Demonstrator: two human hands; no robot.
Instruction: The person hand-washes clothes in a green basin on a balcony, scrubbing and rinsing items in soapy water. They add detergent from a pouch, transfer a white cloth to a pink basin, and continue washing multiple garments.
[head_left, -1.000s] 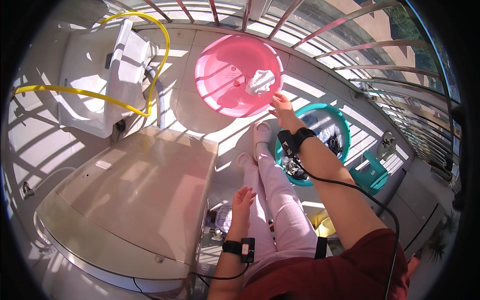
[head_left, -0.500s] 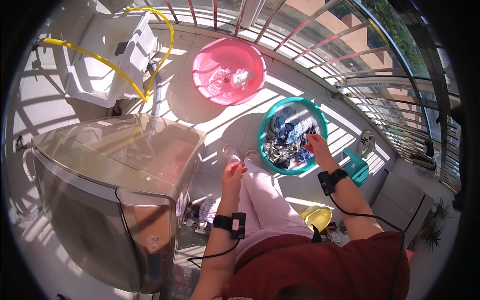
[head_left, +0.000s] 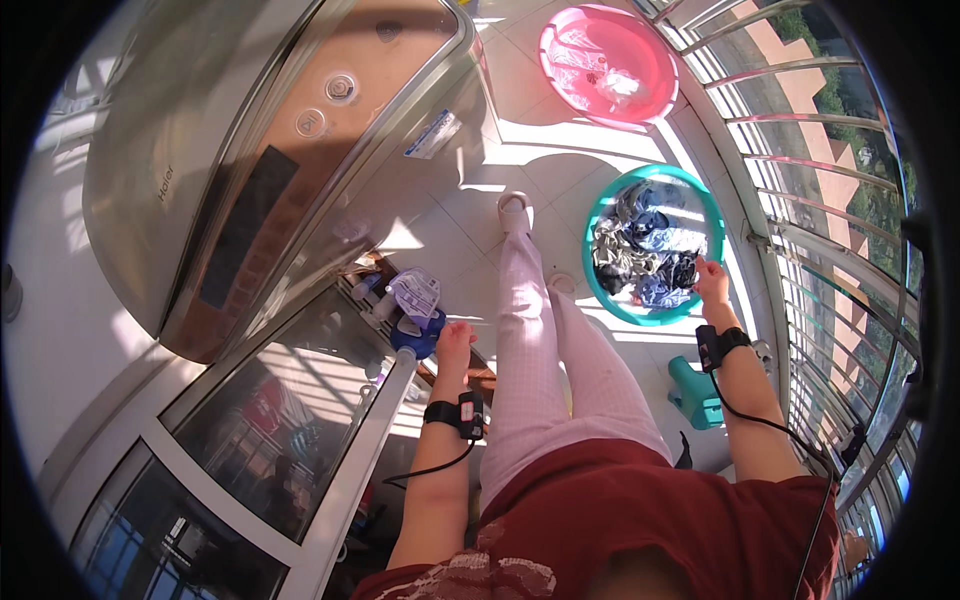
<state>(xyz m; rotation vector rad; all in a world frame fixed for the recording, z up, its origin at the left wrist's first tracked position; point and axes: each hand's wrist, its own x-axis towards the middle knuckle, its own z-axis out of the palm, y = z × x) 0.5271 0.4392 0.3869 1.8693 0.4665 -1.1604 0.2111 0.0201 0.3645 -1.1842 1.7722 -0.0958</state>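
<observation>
My left hand (head_left: 457,346) hangs with its fingers curled in and nothing visible in it. It is nearest to a blue bottle or jug (head_left: 420,330) and a purple-and-white package (head_left: 414,294), beside the low shelf. My right hand (head_left: 712,282) is held out with loosely bent fingers, thumb apart, no object showing in it. In the picture it overlaps the right rim of a teal basin (head_left: 596,277); whether it touches cannot be told. Inside the basin, blue, black and striped wet clothes (head_left: 650,235) lie in water. Each wrist wears a black strap with a small cabled box.
A large gold-brown washing machine (head_left: 130,230) stands at the left. Behind the teal basin is a pink basin (head_left: 655,75) with water and a whitish item. A teal plastic container (head_left: 693,392) lies near my right forearm. Railings (head_left: 830,185) line the right; a white-framed glass door (head_left: 375,440) is at lower left.
My view has turned left: the washing machine looms larger, both basins sit farther right, and the white sink is gone from view. The blue bottle and glass door now show. Both hands stay empty-looking.
</observation>
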